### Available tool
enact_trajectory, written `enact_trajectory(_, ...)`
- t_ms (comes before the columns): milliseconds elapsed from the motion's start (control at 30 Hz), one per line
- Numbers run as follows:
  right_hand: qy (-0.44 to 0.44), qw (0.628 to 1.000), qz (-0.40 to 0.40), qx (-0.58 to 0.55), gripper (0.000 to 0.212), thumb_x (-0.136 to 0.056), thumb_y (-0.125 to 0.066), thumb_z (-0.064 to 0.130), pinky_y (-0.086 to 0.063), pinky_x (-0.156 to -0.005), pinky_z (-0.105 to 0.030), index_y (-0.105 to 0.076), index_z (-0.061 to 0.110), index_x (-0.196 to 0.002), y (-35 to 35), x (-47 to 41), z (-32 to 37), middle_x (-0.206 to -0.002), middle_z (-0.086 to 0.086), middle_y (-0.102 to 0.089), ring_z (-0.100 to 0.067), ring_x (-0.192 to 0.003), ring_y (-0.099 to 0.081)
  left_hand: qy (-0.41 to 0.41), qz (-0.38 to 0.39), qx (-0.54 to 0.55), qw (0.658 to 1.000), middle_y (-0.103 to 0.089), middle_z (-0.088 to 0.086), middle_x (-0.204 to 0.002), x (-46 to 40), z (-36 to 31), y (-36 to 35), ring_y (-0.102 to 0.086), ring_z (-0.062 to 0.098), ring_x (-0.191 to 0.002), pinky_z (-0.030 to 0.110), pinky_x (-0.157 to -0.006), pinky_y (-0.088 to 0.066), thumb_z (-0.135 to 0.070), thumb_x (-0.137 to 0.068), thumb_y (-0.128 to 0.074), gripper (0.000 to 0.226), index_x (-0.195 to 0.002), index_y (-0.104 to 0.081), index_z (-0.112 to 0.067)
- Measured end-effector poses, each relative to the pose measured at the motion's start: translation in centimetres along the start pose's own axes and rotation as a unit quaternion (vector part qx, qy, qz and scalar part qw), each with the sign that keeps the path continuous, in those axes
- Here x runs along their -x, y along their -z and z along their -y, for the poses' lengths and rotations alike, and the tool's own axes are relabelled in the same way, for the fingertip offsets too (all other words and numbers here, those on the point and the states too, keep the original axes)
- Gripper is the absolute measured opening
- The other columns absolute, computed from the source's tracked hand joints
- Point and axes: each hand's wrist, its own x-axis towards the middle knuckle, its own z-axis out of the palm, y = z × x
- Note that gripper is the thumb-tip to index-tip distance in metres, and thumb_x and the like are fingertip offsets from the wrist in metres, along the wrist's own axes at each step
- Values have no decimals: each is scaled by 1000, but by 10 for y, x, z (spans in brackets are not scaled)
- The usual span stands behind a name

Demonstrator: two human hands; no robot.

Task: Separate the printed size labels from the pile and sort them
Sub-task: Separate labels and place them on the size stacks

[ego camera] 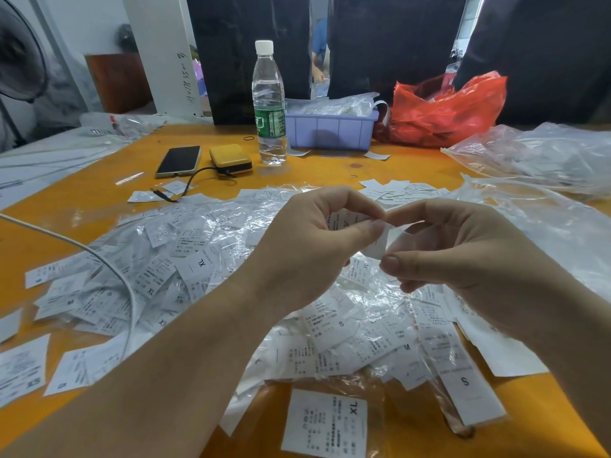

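- 2 hands: left hand [307, 246], right hand [463, 256], together pinching 1 label [377, 241]
- size labels pile [185, 272] under hands: too many to count
- beyond the hands: 1 water bottle [269, 104], 1 phone [179, 161], 1 yellow power bank [230, 159], 1 purple bin [330, 130], 1 red plastic bag [446, 110]

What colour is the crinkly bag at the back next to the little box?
Red. The plastic bag beside the purple tray shows best in the head view.

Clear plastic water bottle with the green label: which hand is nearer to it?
Left. The left hand is in front of the clear plastic water bottle, slightly to its right; the right hand is farther right. Both pinch one white label.
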Motion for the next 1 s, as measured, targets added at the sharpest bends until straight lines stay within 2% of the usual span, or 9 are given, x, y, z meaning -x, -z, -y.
enact_trajectory(233, 11, 999, -12, 34, 51, -48, -79, 17, -56, -54, -27, -68, 11, -97, -2, 1, 1, -67, -11, -71, -21, -57, -65, 2, -10, 1, 1000, -61, -18, -61, 0, 3, -4, -53, -3, -51, 10, -48, -39, -14, -88, -70, 8, -84, -71, -21)
enact_trajectory(633, 3, 1000, -20, -1, 55, -48, -79, 20, -57, -55, -27, -67, 10, -100, -2, 0, -3, -74, -10, -72, -21, -61, -65, 11, -30, 28, 999, -61, -16, -61, -1, 6, -5, -51, 0, -48, 12, -45, -39, -16, -89, -69, 8, -84, -71, -21)
enact_trajectory(800, -12, 1000, -12, -21, 57, -52, -79, 17, -57, -58, -27, -65, 3, -106, -3, -1, -5, -92, -20, -72, -21, -70, -67, 13, -27, 33, 999, -60, -15, -59, -1, 6, -5, -49, 1, -47, 13, -45, -39, -17, -89, -69, 5, -85, -70, -20)
enact_trajectory(1000, -22, 999, -7, -37, 56, -53, -79, 12, -56, -57, -27, -65, 3, -106, -2, -1, -6, -89, -23, -71, -25, -69, -67, 16, -12, 28, 999, -58, -17, -54, -1, 5, -5, -51, -1, -46, 12, -45, -39, -18, -88, -70, 3, -86, -69, -20)
